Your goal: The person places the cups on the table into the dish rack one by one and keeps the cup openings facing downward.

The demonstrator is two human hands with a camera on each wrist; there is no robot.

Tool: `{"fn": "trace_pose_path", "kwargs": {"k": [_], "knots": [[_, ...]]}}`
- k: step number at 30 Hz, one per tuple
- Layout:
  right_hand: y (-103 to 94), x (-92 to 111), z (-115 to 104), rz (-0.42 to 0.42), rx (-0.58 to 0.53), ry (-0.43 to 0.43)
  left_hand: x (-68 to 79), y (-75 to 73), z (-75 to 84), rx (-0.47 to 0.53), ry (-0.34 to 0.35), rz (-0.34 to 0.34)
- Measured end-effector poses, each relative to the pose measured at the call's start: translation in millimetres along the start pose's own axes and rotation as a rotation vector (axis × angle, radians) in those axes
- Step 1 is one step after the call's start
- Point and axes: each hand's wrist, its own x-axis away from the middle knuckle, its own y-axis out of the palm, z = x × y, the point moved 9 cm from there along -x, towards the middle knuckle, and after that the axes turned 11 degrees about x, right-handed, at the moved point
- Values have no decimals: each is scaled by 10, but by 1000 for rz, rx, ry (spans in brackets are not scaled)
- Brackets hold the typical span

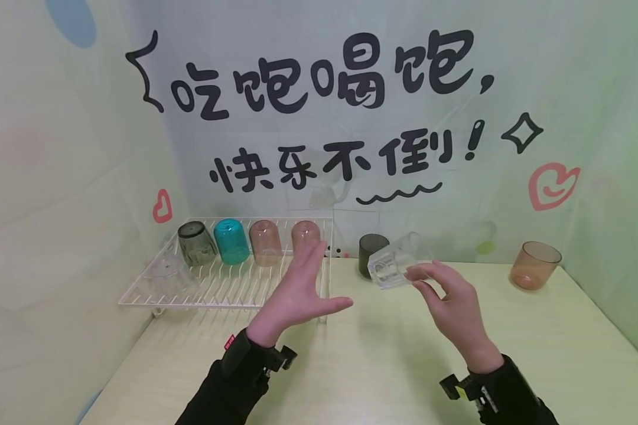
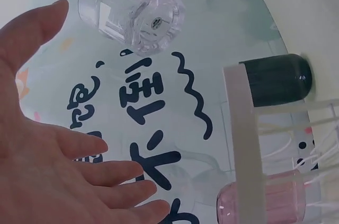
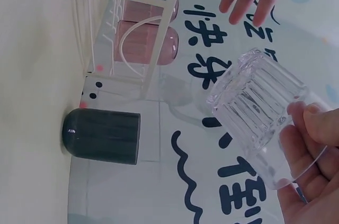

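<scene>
Sleeves (image 1: 225,383) overhang pale table (image 1: 372,366) before lettered backdrop (image 1: 276,133), left fingers (image 2: 114,172) apart, right fingers (image 1: 429,271) pinching cup (image 1: 393,264).

From here I see two forearms (image 1: 218,383) in black sleeves leaning inward over the tabletop (image 1: 372,366), each running straight on through the wrist. The left grip (image 1: 298,295), nearer the tabletop's left edge, is raised with its fingers (image 1: 309,260) stretched toward the back edge, slightly parted, and its thumb (image 1: 336,305) stuck out toward the right edge. The right grip (image 1: 454,307), nearer that right edge, tips toward the left, thumb and curled fingers drawn into a pinch, well apart from the other
</scene>
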Motion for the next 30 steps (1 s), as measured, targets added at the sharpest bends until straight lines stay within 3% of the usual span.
{"fn": "trace_pose_path", "kwargs": {"k": [9,17,24,30], "knots": [[17,8,-4,-28,-104,133,12,73,-21,144,-47,31],[59,15,-54,-45,-190,187,7,145,35,255,-79,54],[88,12,-133,-52,-286,199,-12,211,88,296,-50,62],[129,40,-138,-72,-383,252,-23,244,146,426,21,79]]}}
